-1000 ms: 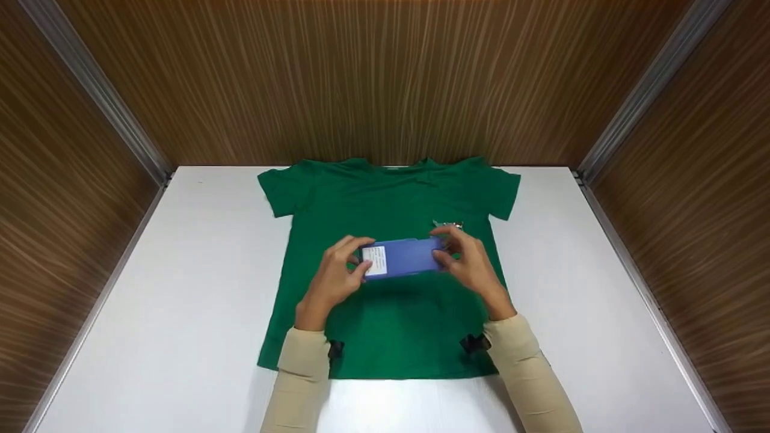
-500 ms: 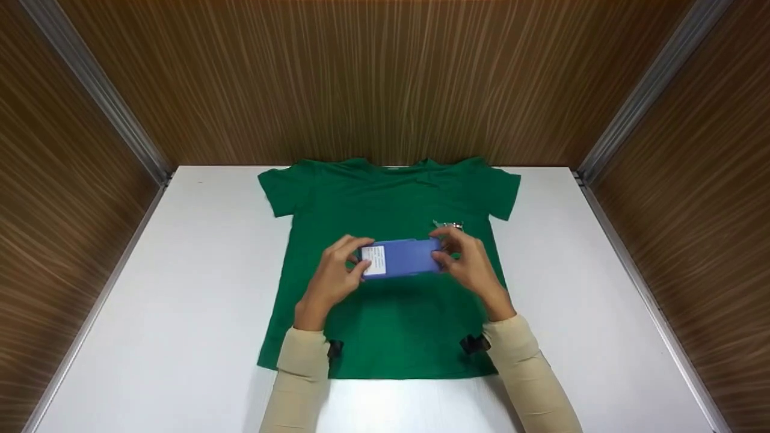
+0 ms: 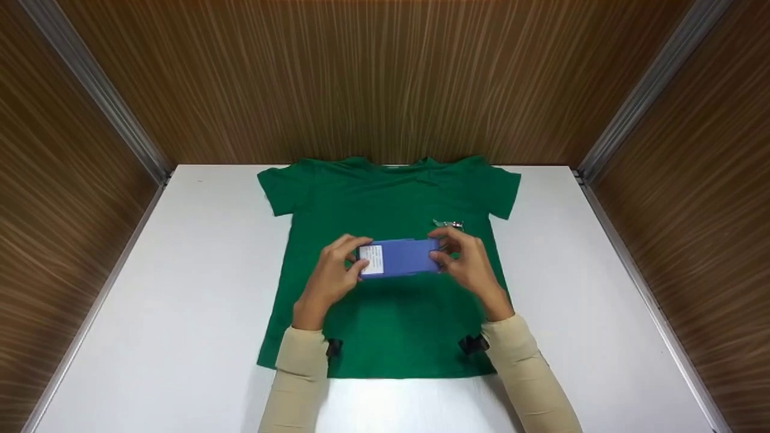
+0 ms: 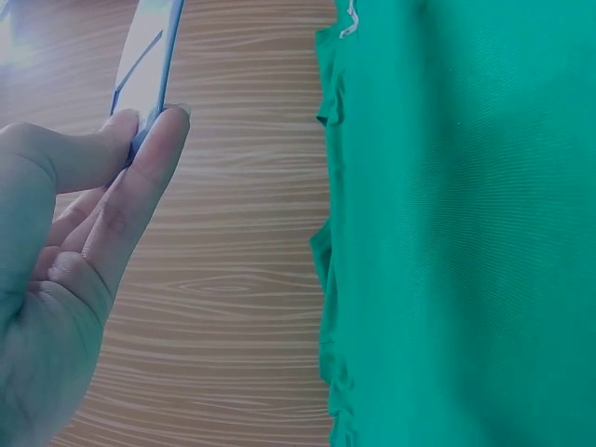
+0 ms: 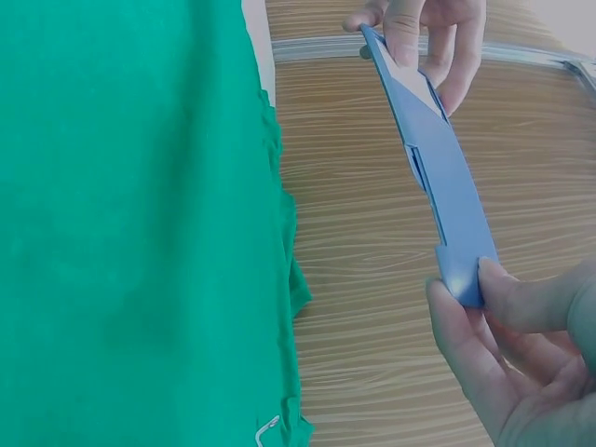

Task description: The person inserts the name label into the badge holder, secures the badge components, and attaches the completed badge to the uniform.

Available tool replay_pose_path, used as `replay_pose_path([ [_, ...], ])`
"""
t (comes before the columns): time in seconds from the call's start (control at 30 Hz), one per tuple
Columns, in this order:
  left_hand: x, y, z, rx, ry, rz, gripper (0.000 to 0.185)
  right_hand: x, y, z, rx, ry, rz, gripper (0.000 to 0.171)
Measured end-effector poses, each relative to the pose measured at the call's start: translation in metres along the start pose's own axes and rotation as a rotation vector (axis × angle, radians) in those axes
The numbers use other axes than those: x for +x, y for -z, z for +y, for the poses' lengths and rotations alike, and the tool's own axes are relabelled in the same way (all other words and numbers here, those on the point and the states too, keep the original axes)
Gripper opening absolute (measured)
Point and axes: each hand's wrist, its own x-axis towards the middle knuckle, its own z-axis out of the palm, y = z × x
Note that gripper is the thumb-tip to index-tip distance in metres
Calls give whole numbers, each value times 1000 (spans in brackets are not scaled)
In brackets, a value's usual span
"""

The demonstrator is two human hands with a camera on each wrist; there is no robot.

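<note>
Left hand [image 3: 334, 273] and right hand [image 3: 472, 263] flank the pinched blue case [image 3: 408, 257].

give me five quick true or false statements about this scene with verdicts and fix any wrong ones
1. The left hand and the right hand both hold the flat blue object. True.
2. The green shirt is folded into a small square. False: it lies spread out on the white table.
3. A small shiny item lies on the green shirt, just beyond the right hand. True.
4. The flat blue object lies on the green shirt. False: it is held up above it.
5. The white label is at the left hand's end of the flat blue object. True.
</note>
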Motion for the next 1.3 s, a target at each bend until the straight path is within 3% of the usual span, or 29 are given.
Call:
replay_pose_path([
  [1.3, 0, -1, 4, -35, -7, -26, 37, -2, -6, -2, -13, 20, -5, 28],
])
